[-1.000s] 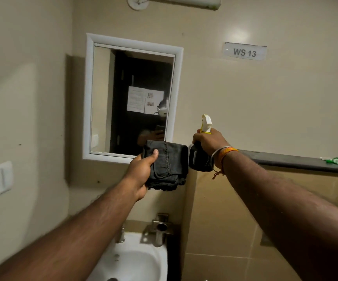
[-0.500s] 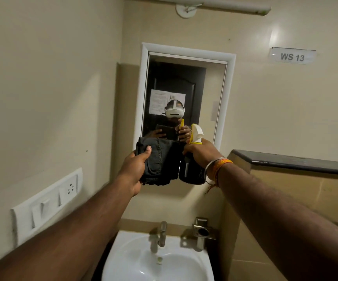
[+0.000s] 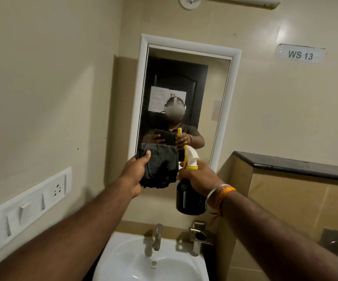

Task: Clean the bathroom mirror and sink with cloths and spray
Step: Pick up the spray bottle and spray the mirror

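A white-framed mirror [image 3: 184,78] hangs on the beige wall straight ahead. Below it sits a white sink [image 3: 127,258] with a metal tap [image 3: 157,236]. My left hand [image 3: 136,174] grips a folded dark grey cloth [image 3: 160,167], held up in front of the mirror's lower left corner. My right hand [image 3: 198,177] holds a dark spray bottle [image 3: 186,199] with a white and yellow nozzle, raised just right of the cloth, with the nozzle turned toward the mirror. The glass reflects both hands with the cloth and bottle.
A white switch and socket panel [image 3: 28,207] runs along the left wall. A dark ledge [image 3: 298,165] tops the tiled partition on the right. A metal holder [image 3: 200,234] is fixed beside the tap. A "WS 13" sign [image 3: 301,55] sits on the upper right wall.
The view has swung right to face the mirror squarely, and more of the sink shows. Both hands stay raised with the cloth and bottle, now in front of the mirror's lower edge.
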